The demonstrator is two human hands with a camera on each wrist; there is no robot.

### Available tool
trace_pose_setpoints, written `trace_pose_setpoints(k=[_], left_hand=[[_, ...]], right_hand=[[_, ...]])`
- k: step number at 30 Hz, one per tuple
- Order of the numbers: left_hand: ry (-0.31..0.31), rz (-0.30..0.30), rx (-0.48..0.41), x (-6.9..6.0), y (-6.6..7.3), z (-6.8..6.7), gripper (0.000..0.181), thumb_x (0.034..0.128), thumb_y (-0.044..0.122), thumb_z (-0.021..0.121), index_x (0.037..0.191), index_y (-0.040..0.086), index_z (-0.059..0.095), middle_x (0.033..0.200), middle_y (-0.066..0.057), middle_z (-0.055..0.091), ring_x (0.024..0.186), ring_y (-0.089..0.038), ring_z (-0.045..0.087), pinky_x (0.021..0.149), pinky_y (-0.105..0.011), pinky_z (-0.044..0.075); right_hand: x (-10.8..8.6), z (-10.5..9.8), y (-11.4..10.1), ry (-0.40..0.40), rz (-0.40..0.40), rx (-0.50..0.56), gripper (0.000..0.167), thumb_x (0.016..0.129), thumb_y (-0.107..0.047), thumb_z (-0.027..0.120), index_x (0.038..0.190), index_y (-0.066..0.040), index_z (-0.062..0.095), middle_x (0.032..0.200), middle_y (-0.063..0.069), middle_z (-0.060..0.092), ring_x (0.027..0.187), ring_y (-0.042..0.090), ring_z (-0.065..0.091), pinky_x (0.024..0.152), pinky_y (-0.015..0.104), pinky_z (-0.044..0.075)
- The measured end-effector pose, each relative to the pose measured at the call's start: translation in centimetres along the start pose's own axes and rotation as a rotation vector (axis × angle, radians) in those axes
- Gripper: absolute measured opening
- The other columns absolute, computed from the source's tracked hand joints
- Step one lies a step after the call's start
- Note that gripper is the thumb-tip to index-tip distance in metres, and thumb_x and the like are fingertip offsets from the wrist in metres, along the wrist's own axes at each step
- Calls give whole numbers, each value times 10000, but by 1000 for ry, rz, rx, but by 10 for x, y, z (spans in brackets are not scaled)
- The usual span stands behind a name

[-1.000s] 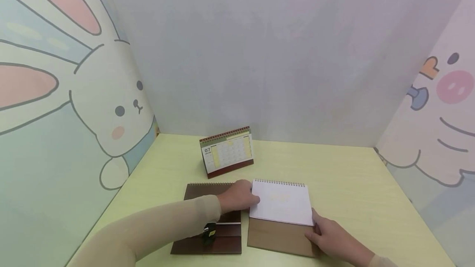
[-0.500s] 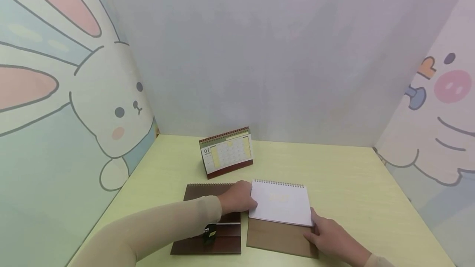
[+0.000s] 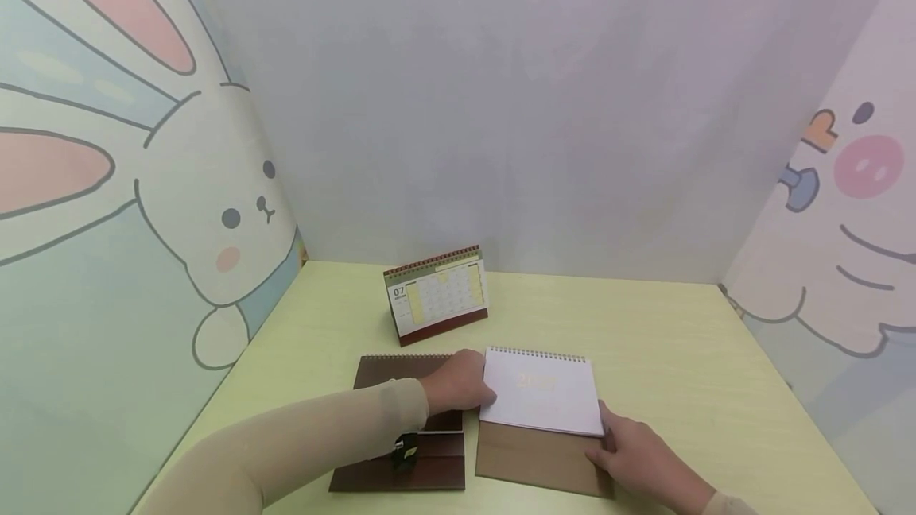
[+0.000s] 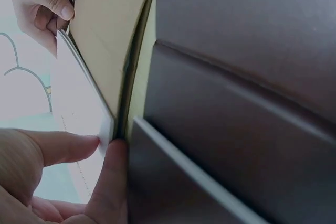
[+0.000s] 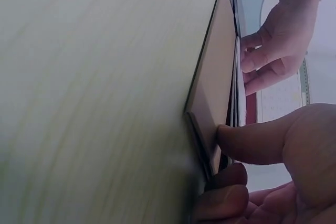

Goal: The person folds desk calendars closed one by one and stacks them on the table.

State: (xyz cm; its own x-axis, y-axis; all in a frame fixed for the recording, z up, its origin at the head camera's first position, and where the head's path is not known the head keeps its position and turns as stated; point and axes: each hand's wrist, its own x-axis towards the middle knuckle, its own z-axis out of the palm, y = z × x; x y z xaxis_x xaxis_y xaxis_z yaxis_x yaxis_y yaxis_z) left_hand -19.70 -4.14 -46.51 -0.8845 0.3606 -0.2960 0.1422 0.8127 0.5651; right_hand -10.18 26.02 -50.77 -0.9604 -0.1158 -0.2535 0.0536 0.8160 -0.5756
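A pale plain back wall rises at twelve o'clock; a rabbit-printed side wall stands at ten. Below them spreads a light yellow wood-grain table. A beige sleeve reaches in from seven o'clock, crossing a dark brown spiral-bound desk calendar that lies flat on the table.

Just beside that, at its three o'clock, the tan-backed spiral desk calendar lies flat too, its white page uppermost and its wire binding toward twelve. A smaller desk calendar marked "07" stands propped near its eleven o'clock.

The left hand is at the tan-backed calendar's ten o'clock, thumb and forefinger nearly together, pinching the edge of its pages. The right hand, at four o'clock, pinches the tan board's corner, thumb on top and fingers curled beneath. Faint gold lettering marks the page, too blurred to read.
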Motion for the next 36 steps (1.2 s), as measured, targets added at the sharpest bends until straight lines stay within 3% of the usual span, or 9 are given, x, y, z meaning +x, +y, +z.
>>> trace_pose_setpoints(k=[3, 6, 9, 12, 15, 18, 22, 25, 36], left_hand=[[2, 45, 48, 2, -2, -1, 207, 947, 138, 823, 1016, -13, 702, 862, -51, 635, 742, -196, 578, 674, -314, 456], [40, 62, 107, -1, 4, -4, 345, 1011, 251, 828, 1136, -61, 749, 970, -80, 678, 789, -199, 591, 710, -341, 528], [81, 63, 149, -7, 13, -9, 625, 1092, 427, 810, 1472, -61, 720, 1311, -156, 741, 973, -228, 697, 912, -410, 672], [100, 136, 215, -9, 16, -11, 786, 1146, 569, 719, 1696, 23, 585, 1584, -147, 660, 1231, -246, 717, 1145, -466, 667], [102, 261, 296, -9, 17, -11, 812, 1173, 636, 642, 1776, 108, 510, 1706, -102, 595, 1479, -249, 659, 1277, -465, 607], [102, 383, 398, -8, 16, -9, 859, 1184, 699, 561, 1845, 171, 409, 1870, -64, 470, 1752, -272, 457, 1425, -486, 467], [92, 510, 528, -6, 12, -6, 925, 1187, 768, 458, 1894, 196, 288, 1988, -62, 280, 1877, -310, 228, 1516, -542, 293], [76, 556, 581, -5, 7, -1, 955, 1178, 800, 429, 1901, 197, 265, 2006, -67, 223, 1890, -330, 178, 1517, -586, 275], [4, 545, 651, -7, -3, 19, 991, 1155, 848, 389, 1907, 220, 242, 2011, -79, 198, 1886, -300, 197, 1519, -549, 277]], right_hand=[[0, -2, 3, 23, 5, 38, 770, 984, -232, 941, 1582, 126, 615, 833, 63, 759, 705, 143, 565, 619, 277, 508], [-2, -8, 3, 75, -3, 50, 785, 976, -281, 944, 1565, 129, 624, 723, 3, 617, 633, 135, 505, 569, 244, 401], [-2, -20, -5, 150, -42, 21, 854, 1007, -328, 933, 1651, 93, 563, 831, -6, 644, 681, 114, 540, 601, 260, 452], [-1, -28, -12, 275, -151, -43, 834, 1018, -354, 935, 1656, 47, 579, 1024, 24, 727, 845, 126, 653, 704, 306, 555], [-2, -31, -17, 404, -315, -99, 781, 1015, -365, 942, 1643, -26, 624, 1331, 116, 782, 1171, 280, 762, 934, 501, 671], [-1, -32, -22, 485, -455, -157, 810, 1009, -382, 942, 1686, -92, 606, 1598, 177, 721, 1474, 463, 684, 1136, 740, 599], [5, -32, -27, 463, -534, -233, 940, 1025, -480, 906, 1800, -155, 485, 1815, 150, 564, 1689, 528, 486, 1249, 816, 480], [9, -29, -30, 390, -526, -269, 1001, 1058, -570, 846, 1858, -180, 386, 1910, 103, 449, 1767, 535, 374, 1328, 813, 393], [24, -12, -33, 249, -510, -402, 1051, 1071, -711, 754, 1842, -88, 401, 1942, 120, 389, 1782, 523, 379, 1370, 806, 387]])
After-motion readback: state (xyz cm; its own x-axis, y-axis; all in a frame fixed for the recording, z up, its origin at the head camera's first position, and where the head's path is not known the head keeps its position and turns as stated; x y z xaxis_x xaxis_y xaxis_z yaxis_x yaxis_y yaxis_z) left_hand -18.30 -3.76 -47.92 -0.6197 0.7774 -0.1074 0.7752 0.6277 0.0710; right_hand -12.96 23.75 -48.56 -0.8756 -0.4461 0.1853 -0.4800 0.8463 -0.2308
